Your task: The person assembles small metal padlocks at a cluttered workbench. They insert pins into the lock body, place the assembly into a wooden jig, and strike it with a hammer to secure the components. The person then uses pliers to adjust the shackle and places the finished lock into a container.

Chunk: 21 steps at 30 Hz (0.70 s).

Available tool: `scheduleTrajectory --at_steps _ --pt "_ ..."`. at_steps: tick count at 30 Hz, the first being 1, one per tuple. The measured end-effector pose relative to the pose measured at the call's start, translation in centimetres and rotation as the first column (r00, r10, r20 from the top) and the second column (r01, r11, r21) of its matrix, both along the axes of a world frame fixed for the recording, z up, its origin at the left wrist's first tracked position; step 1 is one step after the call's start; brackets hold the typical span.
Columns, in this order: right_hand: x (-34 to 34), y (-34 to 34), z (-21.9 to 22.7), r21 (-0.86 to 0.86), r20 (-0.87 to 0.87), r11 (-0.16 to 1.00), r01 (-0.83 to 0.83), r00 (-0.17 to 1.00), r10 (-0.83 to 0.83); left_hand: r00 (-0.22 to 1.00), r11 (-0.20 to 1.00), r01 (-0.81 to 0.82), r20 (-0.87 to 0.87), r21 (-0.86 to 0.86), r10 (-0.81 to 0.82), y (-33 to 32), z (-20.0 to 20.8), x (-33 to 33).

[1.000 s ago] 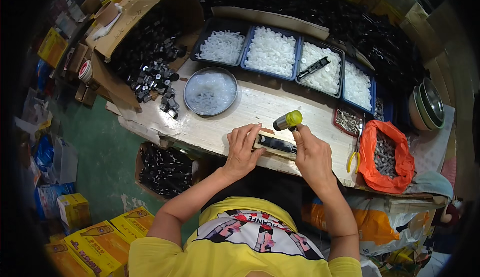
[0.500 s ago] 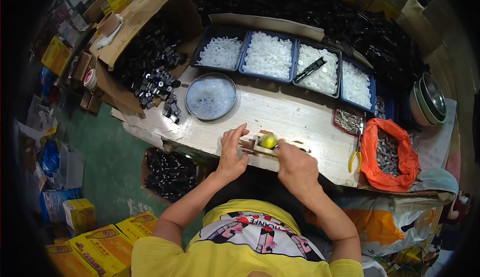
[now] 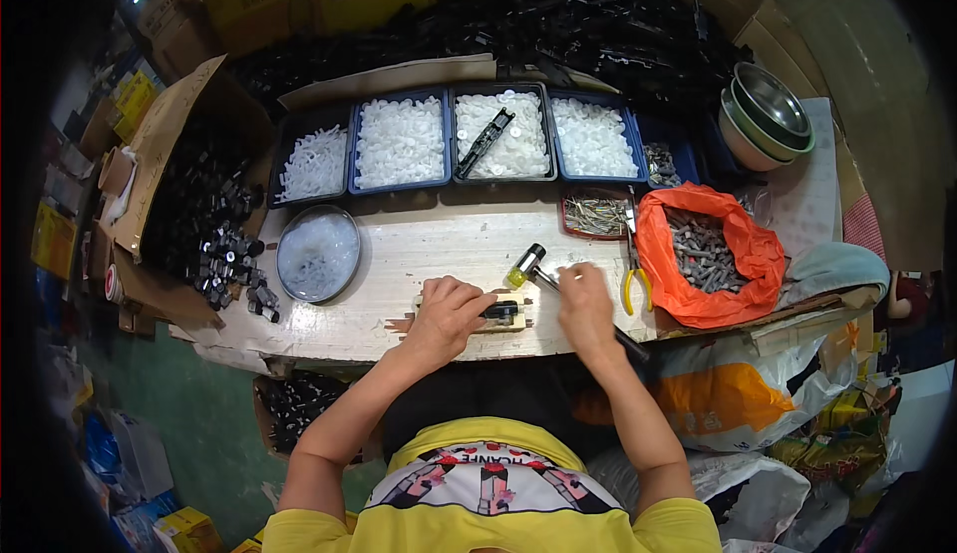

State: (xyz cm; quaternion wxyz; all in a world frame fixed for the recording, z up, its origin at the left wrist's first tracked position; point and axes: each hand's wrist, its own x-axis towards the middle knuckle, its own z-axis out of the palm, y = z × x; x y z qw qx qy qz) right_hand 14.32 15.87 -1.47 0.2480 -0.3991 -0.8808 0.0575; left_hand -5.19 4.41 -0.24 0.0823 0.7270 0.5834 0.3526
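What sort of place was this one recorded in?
Probably a small assembly workshop: trays of little white parts line a workbench, a big heap of black pieces lies behind them, and there is a hammer at the right hand.

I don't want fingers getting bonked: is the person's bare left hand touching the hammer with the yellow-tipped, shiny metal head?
Apart. The head view plainly shows a strip of pale tabletop between the left hand and the hammer.
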Motion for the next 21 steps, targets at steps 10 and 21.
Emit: scheduleTrajectory --at_steps 10,21 --pt "6.2 3.5 -1.2 0.232 0.219 0.916 0.327 0.900 -0.377 -0.103 0.959 0.093 0.955 -0.269 0.278 -0.2 2.9 -2.4" --pt "0.6 -4.7 5.8 -0.325 -0.312 0.892 -0.316 0.926 0.214 0.168 0.932 0.058 0.924 -0.357 0.343 -4.2 1.2 0.5"
